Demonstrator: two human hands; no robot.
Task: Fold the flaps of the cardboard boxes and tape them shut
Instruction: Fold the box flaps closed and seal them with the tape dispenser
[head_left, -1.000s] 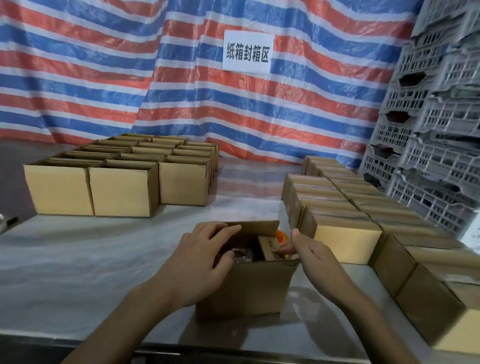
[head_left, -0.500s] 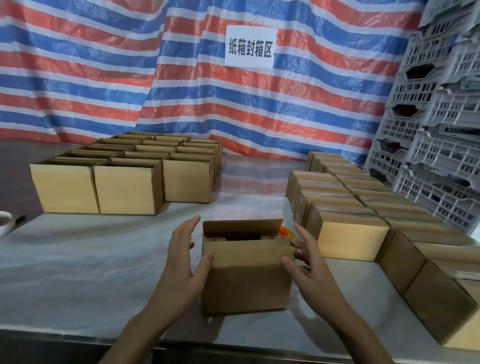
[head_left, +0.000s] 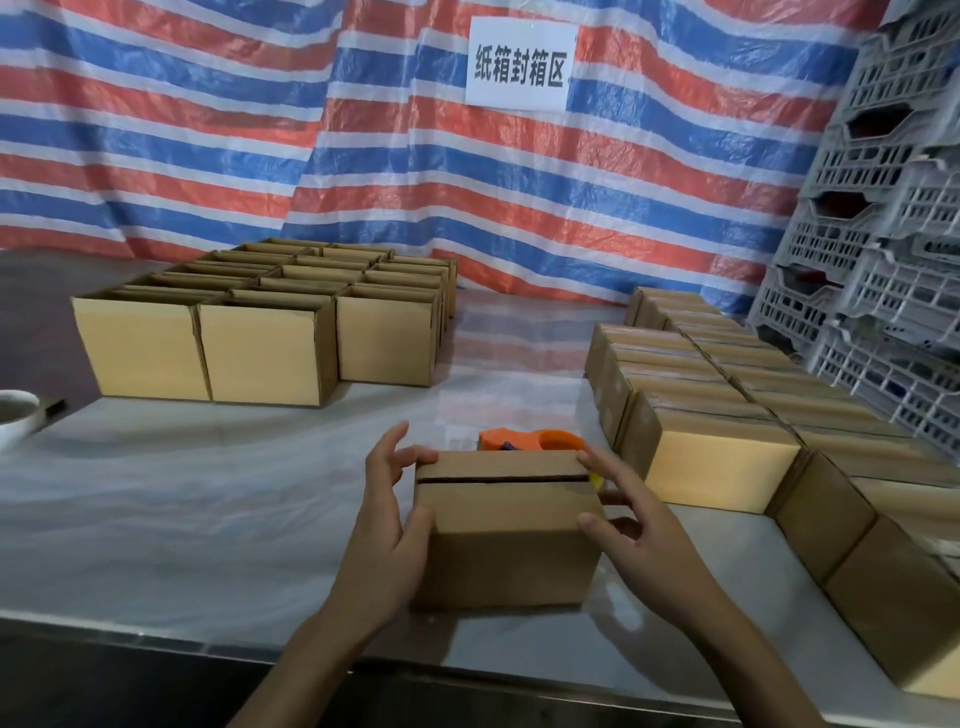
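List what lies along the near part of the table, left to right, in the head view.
white cup → left hand → cardboard box → right hand → closed boxes

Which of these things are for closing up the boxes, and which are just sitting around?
For the job: the box between the left hand and right hand, the orange tape dispenser behind it, the open boxes, the shut boxes.

Just lying about: the white cup, the grey crates, the striped sheet, the paper sign.
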